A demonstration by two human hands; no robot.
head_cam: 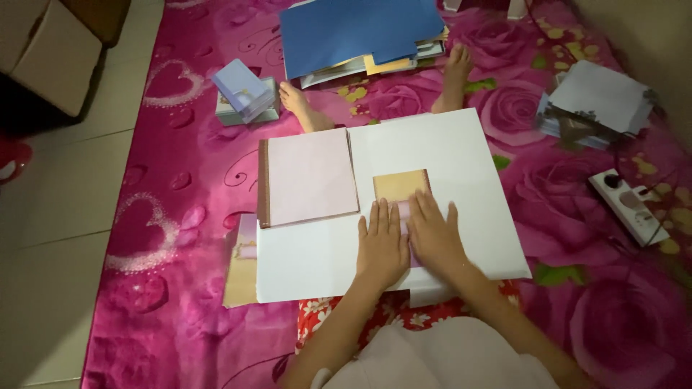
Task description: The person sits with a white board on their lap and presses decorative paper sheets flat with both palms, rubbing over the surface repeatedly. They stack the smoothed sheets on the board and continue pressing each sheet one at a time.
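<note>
My left hand (380, 245) and my right hand (435, 234) lie flat, side by side, pressing down on a small tan and pink folded paper piece (401, 186) whose far end shows beyond my fingertips. The piece rests on a large white board (461, 155) laid across my lap. To the left on the same board lies a pale pink card with a brown strip along its left edge (308, 178). Both hands have fingers extended and hold nothing up.
My bare feet (299, 104) stick out beyond the board onto a pink rose-print mat (180, 180). A stack of blue and coloured sheets (360, 32) lies ahead, a pale purple box (244, 90) at left, white papers (598, 97) and a power strip (631, 205) at right.
</note>
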